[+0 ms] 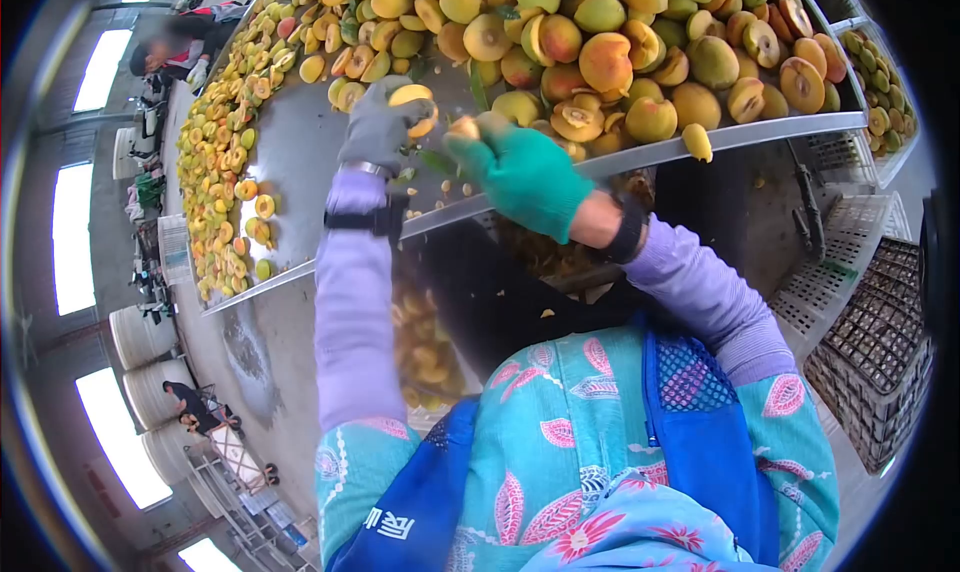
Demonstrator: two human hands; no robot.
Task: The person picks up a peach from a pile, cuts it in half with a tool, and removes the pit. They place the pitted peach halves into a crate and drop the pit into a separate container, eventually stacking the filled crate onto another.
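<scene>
Daylight pours through blown-out windows (72, 237) along the 9 o'clock edge, laying a pale sheen on the steel table (300, 152). A fisheye lens bends the frame hard, with black vignette at the corners. Fruit (605, 62) at 12 o'clock is sharp and evenly lit; beneath the table, at centre, deep shadow.

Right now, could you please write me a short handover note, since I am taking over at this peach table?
Left hand, grey glove: holds a peach half over the metal table.
Right hand, green glove: closed on a small fruit piece right beside it.
Done: many cut halves lie along the table, and more sit in the bin below its edge.
Left: whole peaches in the heap ahead appear uncut.
</scene>
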